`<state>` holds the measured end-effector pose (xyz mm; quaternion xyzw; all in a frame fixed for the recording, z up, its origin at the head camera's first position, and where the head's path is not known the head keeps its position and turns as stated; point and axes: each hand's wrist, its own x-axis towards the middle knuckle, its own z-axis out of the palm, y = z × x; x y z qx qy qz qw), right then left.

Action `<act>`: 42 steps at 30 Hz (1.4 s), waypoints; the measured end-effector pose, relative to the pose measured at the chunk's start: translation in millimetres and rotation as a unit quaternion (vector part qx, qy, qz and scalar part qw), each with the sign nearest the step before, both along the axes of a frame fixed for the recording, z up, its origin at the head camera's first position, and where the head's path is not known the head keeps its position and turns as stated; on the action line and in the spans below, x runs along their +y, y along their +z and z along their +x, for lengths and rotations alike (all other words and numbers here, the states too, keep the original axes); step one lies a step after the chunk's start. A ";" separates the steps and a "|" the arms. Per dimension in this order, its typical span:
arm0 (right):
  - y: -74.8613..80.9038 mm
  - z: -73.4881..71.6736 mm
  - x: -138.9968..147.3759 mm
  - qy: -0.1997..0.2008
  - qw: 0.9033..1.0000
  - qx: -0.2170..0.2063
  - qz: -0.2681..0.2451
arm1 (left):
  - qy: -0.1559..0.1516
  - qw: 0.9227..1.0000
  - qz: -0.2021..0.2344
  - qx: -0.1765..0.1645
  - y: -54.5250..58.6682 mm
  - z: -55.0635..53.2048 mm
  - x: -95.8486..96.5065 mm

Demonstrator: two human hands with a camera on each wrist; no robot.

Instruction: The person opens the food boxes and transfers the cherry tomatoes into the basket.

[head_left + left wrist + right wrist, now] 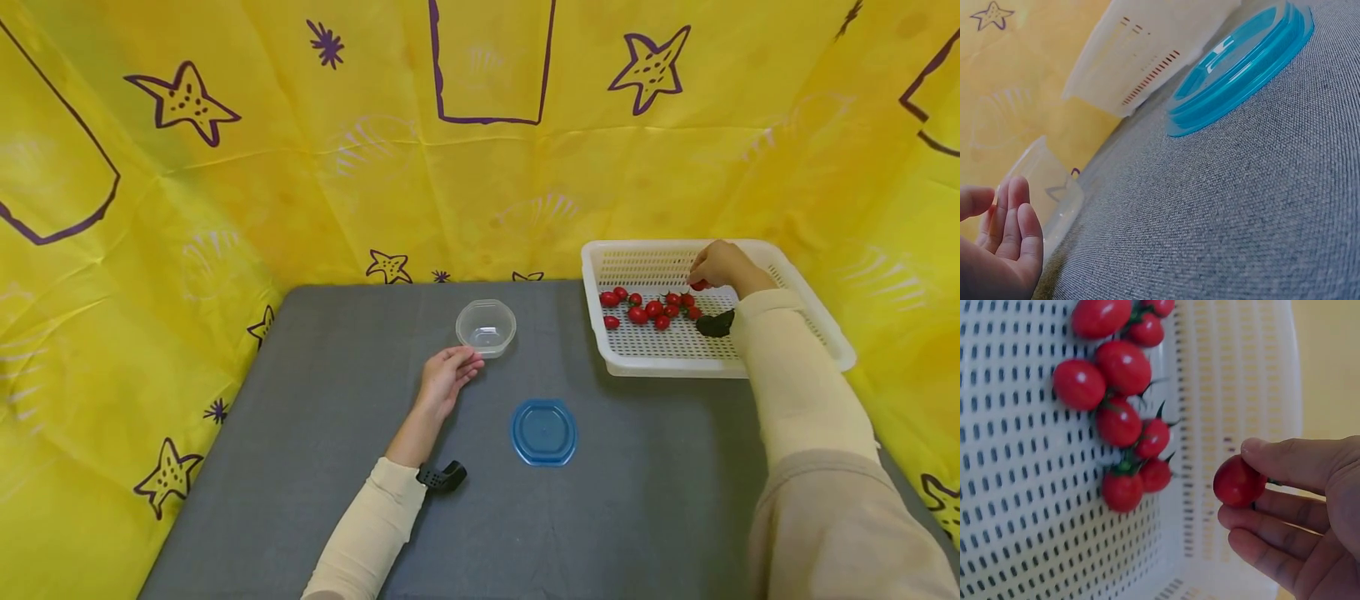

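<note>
My right hand (722, 265) is over the back of a white plastic basket and pinches a red cherry tomato (1239, 481) between thumb and fingertips. Below and beside it in the basket lie several other cherry tomatoes (1124, 367), some with green stems. My left hand (444, 379) holds the near rim of a clear plastic bowl (486, 327), thumb and fingers at its edge. That bowl stands on the grey table and no tomato shows in it. In the left wrist view, the fingers partly cover the bowl (1063, 209).
The white basket (678, 367) stands at the back right; a dark green object (714, 323) lies in it, partly behind the right sleeve. A blue lid (544, 432) lies on the grey table (600, 525) in front of the bowl. Yellow patterned cloth (480, 192) hangs behind.
</note>
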<state>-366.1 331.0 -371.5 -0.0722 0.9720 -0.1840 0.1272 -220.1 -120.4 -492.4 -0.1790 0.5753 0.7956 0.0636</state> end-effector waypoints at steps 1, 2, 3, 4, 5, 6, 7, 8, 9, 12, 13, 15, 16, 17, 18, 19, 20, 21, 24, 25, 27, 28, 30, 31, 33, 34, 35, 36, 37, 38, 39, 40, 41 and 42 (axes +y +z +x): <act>-1.4 1.0 3.4 -0.003 1.000 -0.003 0.002 | -0.001 1.000 -0.001 0.000 0.0 0.0 0.0; -2.6 2.0 6.4 -0.005 1.000 -0.005 0.005 | -0.001 1.000 -0.001 0.000 -0.1 -0.1 0.1; -3.7 3.1 9.3 -0.007 1.000 -0.007 0.006 | -0.001 1.000 0.000 0.000 0.0 0.0 0.2; -4.7 4.1 11.8 -0.009 1.000 -0.009 0.008 | -0.001 1.000 0.001 -0.001 0.1 0.0 0.4; -5.8 4.9 14.2 -0.009 1.000 -0.011 0.014 | 0.000 1.000 0.001 -0.001 0.5 0.2 0.7; -6.4 6.2 15.9 -0.009 1.000 -0.013 0.019 | 0.002 1.000 0.002 -0.001 0.5 0.1 0.9; -7.2 7.6 17.4 -0.009 1.000 -0.016 0.025 | 0.002 1.000 0.002 0.000 0.8 0.0 1.1; -8.2 8.9 18.7 -0.011 0.999 -0.019 0.029 | 0.003 1.000 0.002 -0.001 1.1 0.1 1.3; -9.6 9.8 20.2 -0.013 0.999 -0.022 0.033 | 0.003 1.000 0.003 -0.001 1.5 0.2 1.5; -15.2 11.4 24.0 -0.026 0.998 -0.039 0.040 | 0.004 1.000 0.005 -0.001 2.0 0.5 1.7; -17.6 11.5 25.1 -0.033 0.998 -0.047 0.039 | 0.005 1.000 0.007 -0.001 2.2 0.7 1.7; -22.4 11.5 26.8 -0.044 0.996 -0.064 0.034 | 0.005 1.000 0.009 0.001 2.2 1.0 1.7; -24.7 11.5 27.3 -0.046 0.996 -0.071 0.035 | 0.006 1.000 0.010 0.001 2.1 1.2 1.6; -27.1 11.5 27.9 -0.048 0.995 -0.079 0.033 | 0.006 1.000 0.010 0.001 2.1 1.4 1.6; -29.1 12.1 27.9 -0.050 0.995 -0.087 0.032 | 0.006 1.000 0.010 0.001 2.0 1.6 1.5; -30.9 12.6 28.1 -0.048 0.994 -0.096 0.032 | 0.006 1.000 0.009 0.001 1.9 1.8 1.5; -32.7 13.4 27.9 -0.050 0.993 -0.108 0.023 | 0.005 1.000 0.009 0.001 1.7 1.9 1.5; -34.5 14.2 27.7 -0.049 0.992 -0.117 0.017 | 0.004 1.000 0.010 0.000 1.6 2.1 1.5; -39.7 17.9 26.0 -0.054 0.990 -0.133 -0.004 | 0.002 1.000 0.009 -0.001 1.4 2.4 1.5; -41.2 19.1 25.4 -0.055 0.989 -0.135 -0.009 | 0.002 1.000 0.009 -0.001 1.4 2.5 1.6; -44.0 21.5 24.0 -0.056 0.990 -0.132 -0.010 | 0.002 1.000 0.009 -0.002 1.3 2.6 1.7; -45.1 22.4 23.3 -0.058 0.990 -0.131 -0.011 | 0.002 1.000 0.009 -0.003 1.3 2.7 1.7; -46.5 23.3 22.2 -0.058 0.989 -0.133 -0.010 | 0.002 1.000 0.007 -0.002 1.0 2.6 1.8; -47.0 23.4 21.7 -0.061 0.989 -0.135 -0.013 | 0.002 1.000 0.006 -0.002 0.9 2.4 1.8; -48.2 22.9 21.0 -0.068 0.988 -0.139 -0.021 | 0.002 1.000 0.007 -0.002 0.7 1.9 1.9; -48.4 22.6 20.6 -0.070 0.987 -0.142 -0.025 | 0.002 1.000 0.005 -0.002 0.8 1.8 1.9; -48.4 22.4 20.3 -0.071 0.987 -0.144 -0.028 | 0.002 1.000 0.005 -0.002 0.9 1.7 1.9; -48.5 21.9 20.1 -0.073 0.986 -0.146 -0.031 | 0.001 1.000 0.005 -0.002 0.9 1.5 1.9; -48.7 21.5 19.9 -0.072 0.986 -0.147 -0.031 | 0.001 1.000 0.005 -0.002 1.2 1.5 2.1; -48.7 21.1 20.0 -0.069 0.986 -0.148 -0.031 | 0.001 1.000 0.004 -0.002 1.3 1.4 2.1; -48.2 20.7 20.1 -0.066 0.986 -0.148 -0.030 | 0.000 1.000 0.005 -0.001 1.6 1.3 2.2; -47.5 20.5 20.2 -0.062 0.987 -0.147 -0.025 | 0.000 1.000 0.006 -0.001 1.6 1.1 2.3; -46.7 20.1 20.4 -0.060 0.988 -0.144 -0.024 | 0.000 1.000 0.007 0.000 1.4 0.7 2.3; -45.8 19.7 21.0 -0.056 0.988 -0.142 -0.019 | 0.000 1.000 0.009 0.001 1.5 0.5 2.4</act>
